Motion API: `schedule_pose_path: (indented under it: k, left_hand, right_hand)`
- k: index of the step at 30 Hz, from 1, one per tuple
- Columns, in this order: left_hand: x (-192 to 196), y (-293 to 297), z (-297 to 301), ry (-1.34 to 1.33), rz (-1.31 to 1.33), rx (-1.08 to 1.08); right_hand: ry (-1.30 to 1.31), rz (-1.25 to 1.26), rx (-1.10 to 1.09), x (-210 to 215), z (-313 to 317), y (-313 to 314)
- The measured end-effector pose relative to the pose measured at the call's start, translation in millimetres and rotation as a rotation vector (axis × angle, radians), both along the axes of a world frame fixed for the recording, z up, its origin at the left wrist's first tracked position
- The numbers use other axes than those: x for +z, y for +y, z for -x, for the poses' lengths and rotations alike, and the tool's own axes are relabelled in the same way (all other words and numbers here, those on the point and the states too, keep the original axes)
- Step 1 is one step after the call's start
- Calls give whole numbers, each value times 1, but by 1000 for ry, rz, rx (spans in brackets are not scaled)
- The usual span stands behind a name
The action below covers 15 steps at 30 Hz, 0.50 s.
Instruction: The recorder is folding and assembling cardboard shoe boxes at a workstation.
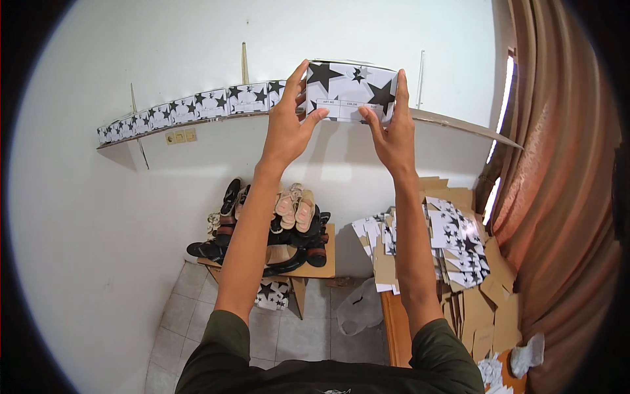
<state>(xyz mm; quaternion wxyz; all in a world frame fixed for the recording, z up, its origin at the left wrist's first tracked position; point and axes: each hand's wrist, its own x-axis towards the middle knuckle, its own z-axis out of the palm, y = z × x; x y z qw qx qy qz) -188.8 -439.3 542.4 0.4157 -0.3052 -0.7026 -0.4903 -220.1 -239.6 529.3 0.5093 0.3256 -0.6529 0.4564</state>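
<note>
Both my arms are raised, holding a white shoe box (341, 88) with black stars up at the height of a wall shelf. My left hand (287, 128) grips its left end, fingers along the side and thumb on the front lower edge. On the opposite end, my right hand (394, 134) clasps it the same way. A row of matching star-patterned boxes (187, 109) lines the shelf to the left of the held one. Whether the held box rests on the shelf (459, 123) or is just in front of it, I cannot tell.
Below, sandals (295, 210) are piled on a small wooden table (323, 262). Flattened star-printed cardboard (453, 230) is heaped on an orange-brown table (397, 328) at right, beside a brown curtain (551, 197). A plastic bag (361, 308) lies on the tiled floor.
</note>
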Motion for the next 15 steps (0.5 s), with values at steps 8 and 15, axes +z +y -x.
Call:
schedule_pose_path:
  k: [8,15]
  left_hand:
    - [9,-9,110,13,21,90]
    - [2,-21,185,-48,72,206]
  right_hand:
    - [-54,-35,54,11,119,-8]
    - [-83,-102,24,5,203,-17]
